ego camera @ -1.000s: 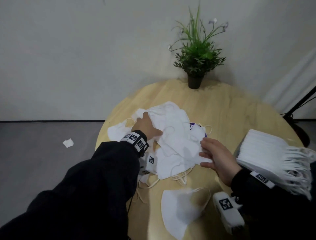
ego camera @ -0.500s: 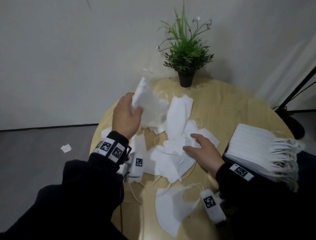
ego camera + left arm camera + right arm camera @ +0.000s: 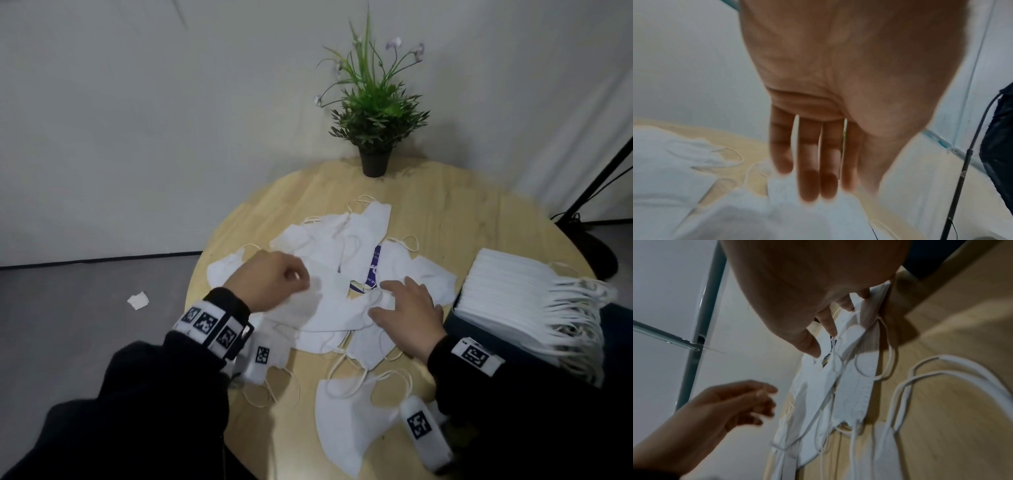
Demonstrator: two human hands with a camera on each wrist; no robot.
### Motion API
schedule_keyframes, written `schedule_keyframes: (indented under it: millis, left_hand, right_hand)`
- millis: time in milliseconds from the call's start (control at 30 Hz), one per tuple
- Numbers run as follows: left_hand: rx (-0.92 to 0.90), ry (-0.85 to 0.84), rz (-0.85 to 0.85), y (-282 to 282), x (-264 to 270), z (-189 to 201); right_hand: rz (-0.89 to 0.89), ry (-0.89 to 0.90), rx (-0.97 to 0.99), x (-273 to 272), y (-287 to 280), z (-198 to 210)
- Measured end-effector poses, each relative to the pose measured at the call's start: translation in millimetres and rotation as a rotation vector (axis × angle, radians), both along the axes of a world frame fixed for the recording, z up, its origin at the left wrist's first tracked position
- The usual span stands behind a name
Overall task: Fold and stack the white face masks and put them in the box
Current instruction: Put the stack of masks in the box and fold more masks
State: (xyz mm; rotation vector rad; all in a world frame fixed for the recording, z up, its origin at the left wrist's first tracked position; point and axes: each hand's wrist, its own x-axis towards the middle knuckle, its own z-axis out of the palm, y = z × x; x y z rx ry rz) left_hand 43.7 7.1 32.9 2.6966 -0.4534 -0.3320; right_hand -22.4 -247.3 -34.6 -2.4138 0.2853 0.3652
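Observation:
Several loose white face masks (image 3: 342, 260) lie in a heap in the middle of the round wooden table (image 3: 445, 212). My left hand (image 3: 274, 284) hovers over the heap's left side; its fingers (image 3: 813, 162) point down at a mask (image 3: 807, 216) and hold nothing. My right hand (image 3: 407, 308) presses flat with spread fingers on the near right of the heap. A stack of folded masks (image 3: 520, 294) sits on a dark box (image 3: 479, 329) at the right. One single mask (image 3: 349, 421) lies near the front edge.
A potted plant (image 3: 375, 113) stands at the table's far edge. A purple and white packet (image 3: 375, 267) shows under the heap. A paper scrap (image 3: 138, 300) lies on the floor to the left, and a dark stand base (image 3: 596, 253) stands behind the table at the right.
My left hand lifted a mask off the heap, then came back down without it; the mask lies on the heap again. My right hand stayed on the masks.

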Motion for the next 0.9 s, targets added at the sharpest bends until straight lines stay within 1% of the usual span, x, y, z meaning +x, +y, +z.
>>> schedule_keyframes:
  millis: [67,133,200,267,333,400,467,533,600,667,700,733,800,867,900]
  left_hand:
    - [-0.056,-0.131,0.055,-7,26,-1]
    - [-0.048,-0.158,0.092,-20,63,-7]
    - [0.017,-0.082,0.134,-33,100,-15]
    - [0.075,0.040,0.213,-41,125,-27]
    - [0.151,0.132,0.295,-47,134,-38]
    - [0.223,0.173,0.359,-57,133,-42]
    - [0.224,0.213,0.371,-67,133,-35]
    - [0.112,0.239,0.374,-69,131,-18]
    - [-0.050,0.165,0.424,-63,124,6]
    - [-0.201,0.000,0.459,-56,111,33]
    - [-0.241,-0.103,0.459,-51,101,44]
    - [-0.243,-0.218,0.440,-46,90,53]
    - [-0.168,-0.434,0.359,-36,70,57]
    - [-0.112,-0.549,0.283,-25,53,44]
    - [-0.082,-0.561,0.270,-19,48,32]
  right_hand:
    - [0.025,-0.012,0.008,-2,1,2]
    - [0.036,-0.016,0.002,-3,2,4]
    - [0.037,-0.023,-0.001,-2,1,5]
    - [0.033,-0.022,0.010,-1,0,4]
    - [0.027,-0.023,0.021,1,-1,4]
    - [0.022,-0.032,0.026,3,-2,4]
    - [0.015,-0.032,0.039,6,-4,4]
    - [0.008,-0.024,0.056,7,-5,5]
    - [-0.002,-0.019,0.081,7,-6,7]
    - [-0.010,-0.017,0.101,7,-6,9]
    - [-0.009,-0.016,0.107,7,-6,10]
    - [-0.008,-0.017,0.109,7,-6,10]
    - [-0.007,-0.023,0.098,5,-5,12]
    - [0.034,-0.035,0.055,1,-3,13]
    - [0.076,-0.036,0.035,-1,-1,14]
